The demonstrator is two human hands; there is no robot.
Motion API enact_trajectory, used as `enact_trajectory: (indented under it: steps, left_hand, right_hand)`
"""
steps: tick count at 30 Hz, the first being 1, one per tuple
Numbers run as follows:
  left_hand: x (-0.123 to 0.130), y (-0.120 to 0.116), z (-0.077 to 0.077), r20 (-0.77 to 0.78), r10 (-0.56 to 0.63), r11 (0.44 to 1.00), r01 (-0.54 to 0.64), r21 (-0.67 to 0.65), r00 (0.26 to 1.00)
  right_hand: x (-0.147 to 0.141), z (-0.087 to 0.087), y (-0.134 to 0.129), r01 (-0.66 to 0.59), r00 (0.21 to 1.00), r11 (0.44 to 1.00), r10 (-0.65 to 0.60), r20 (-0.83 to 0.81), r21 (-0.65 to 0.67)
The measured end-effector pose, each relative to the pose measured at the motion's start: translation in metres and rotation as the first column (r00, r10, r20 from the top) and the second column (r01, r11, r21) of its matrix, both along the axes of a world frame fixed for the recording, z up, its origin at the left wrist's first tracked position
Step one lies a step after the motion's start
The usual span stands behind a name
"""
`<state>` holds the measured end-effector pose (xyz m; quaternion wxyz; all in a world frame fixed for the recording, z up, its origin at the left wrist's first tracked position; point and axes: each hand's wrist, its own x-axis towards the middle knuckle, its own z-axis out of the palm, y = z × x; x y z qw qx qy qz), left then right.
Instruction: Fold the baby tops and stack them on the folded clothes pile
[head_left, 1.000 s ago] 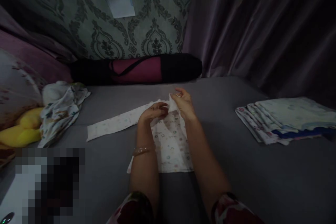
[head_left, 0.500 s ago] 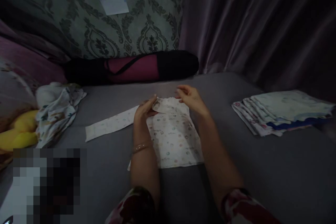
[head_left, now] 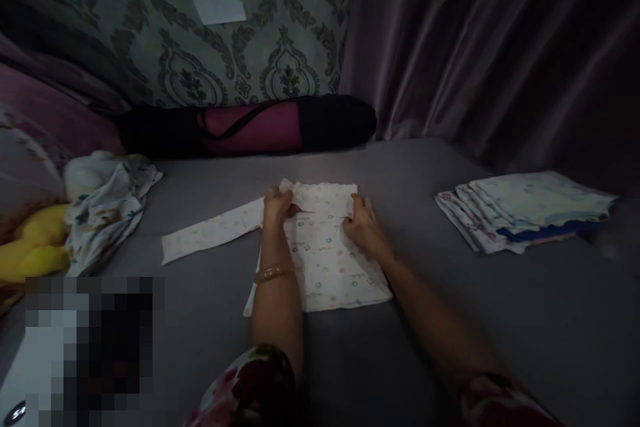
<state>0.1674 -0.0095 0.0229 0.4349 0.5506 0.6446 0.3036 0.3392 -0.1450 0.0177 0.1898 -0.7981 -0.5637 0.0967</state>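
Observation:
A small white long-sleeved shirt (head_left: 325, 267) with a fine coloured print lies flat on the grey bed sheet. One sleeve stretches out to the left, while a folded band of cloth (head_left: 325, 199) lies across its top. My left hand (head_left: 277, 203) is closed on the cloth at the upper left corner, its thumb pointing right. At the upper right, my right hand (head_left: 364, 223) pinches the edge of the folded part between thumb and fingers. Some of the fingertips are hidden by the cloth and the hands.
To the right sits a stack of folded clothes (head_left: 540, 203). Crumpled printed cloth (head_left: 113, 213) and a yellow plush toy (head_left: 40, 240) are at the left. A long black and pink bag (head_left: 255, 127) lies along the patterned wall. The grey sheet (head_left: 400, 360) surrounds the shirt.
My right hand has come down from above the shirt's top and taken hold of its right edge. The band across the top is now flatter and straighter.

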Motion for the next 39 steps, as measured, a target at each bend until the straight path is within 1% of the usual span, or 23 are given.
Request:
enact_trajectory:
  steps: [1,3,5,7,10,13,16,19,21,23,25,27,30,32,34,36,39]
  left_hand:
    - [0.0,-0.001,0.004,0.072,0.021,0.999,-0.017,-0.051,0.997]
    - [-0.001,-0.004,0.011,0.123,0.026,0.993,-0.012,-0.117,0.992]
    - [-0.004,-0.008,0.016,0.104,0.009,0.99,0.006,-0.141,0.995]
    - [-0.012,-0.013,0.016,0.054,-0.02,0.991,0.027,-0.131,0.998]
    - [-0.024,-0.019,0.009,-0.011,-0.039,0.997,0.038,-0.073,0.999]
    - [-0.031,-0.025,-0.002,-0.091,-0.033,0.999,0.033,-0.007,0.995]
    - [-0.032,-0.027,-0.01,-0.227,-0.044,0.99,0.073,0.123,0.973]
    - [-0.031,-0.027,-0.013,-0.348,-0.048,0.96,0.139,0.243,0.936]
    - [-0.03,-0.025,-0.012,-0.408,-0.044,0.945,0.17,0.278,0.912]
    - [-0.029,-0.023,-0.011,-0.438,-0.048,0.935,0.194,0.296,0.898]
    - [-0.028,-0.022,-0.009,-0.442,-0.042,0.928,0.199,0.315,0.896]
    - [-0.027,-0.022,-0.007,-0.445,-0.023,0.931,0.181,0.316,0.895]
    - [-0.028,-0.022,-0.007,-0.472,0.004,0.94,0.158,0.303,0.881]
    - [-0.029,-0.022,-0.009,-0.501,0.018,0.934,0.165,0.318,0.865]
    - [-0.031,-0.022,-0.012,-0.54,0.032,0.926,0.178,0.333,0.841]
    - [-0.031,-0.022,-0.016,-0.588,0.034,0.924,0.198,0.327,0.808]
    - [-0.03,-0.022,-0.02,-0.649,0.033,0.926,0.222,0.307,0.76]
  right_hand:
    - [-0.005,0.002,-0.002,0.02,0.999,1.0,-0.02,0.044,0.008]
    - [-0.01,0.005,-0.004,0.037,0.993,0.999,-0.037,0.114,-0.002]
    - [-0.009,0.007,-0.007,0.05,0.988,0.998,-0.045,0.149,-0.035]
    - [-0.005,0.007,-0.008,0.073,0.983,0.995,-0.062,0.171,-0.06]
    - [-0.001,0.006,-0.008,0.097,0.975,0.993,-0.08,0.209,-0.072]
    - [-0.001,0.004,-0.009,0.084,0.973,0.992,-0.061,0.221,-0.095]
    - [0.001,0.002,-0.011,0.051,0.977,0.994,-0.029,0.21,-0.098]
    - [0.014,0.001,-0.01,0.003,0.991,0.996,0.009,0.137,-0.087]
    - [0.027,0.004,-0.004,-0.05,0.997,0.992,0.056,0.053,-0.115]
    - [0.035,0.009,0.008,-0.083,0.996,0.988,0.085,0.012,-0.128]
    - [0.032,0.013,0.023,-0.081,0.997,0.993,0.082,0.011,-0.081]
    - [0.02,0.013,0.038,-0.089,0.996,0.996,0.089,0.005,-0.02]
    - [-0.003,0.003,0.055,-0.103,0.995,0.995,0.103,0.011,-0.017]
    - [-0.011,-0.008,0.06,-0.066,0.997,0.997,0.068,0.047,-0.042]
    - [-0.013,-0.019,0.061,-0.035,0.995,0.998,0.04,0.093,-0.047]
    - [-0.011,-0.027,0.06,-0.034,0.99,0.999,0.039,0.137,-0.039]
    - [-0.008,-0.035,0.059,-0.026,0.981,0.999,0.033,0.189,-0.038]
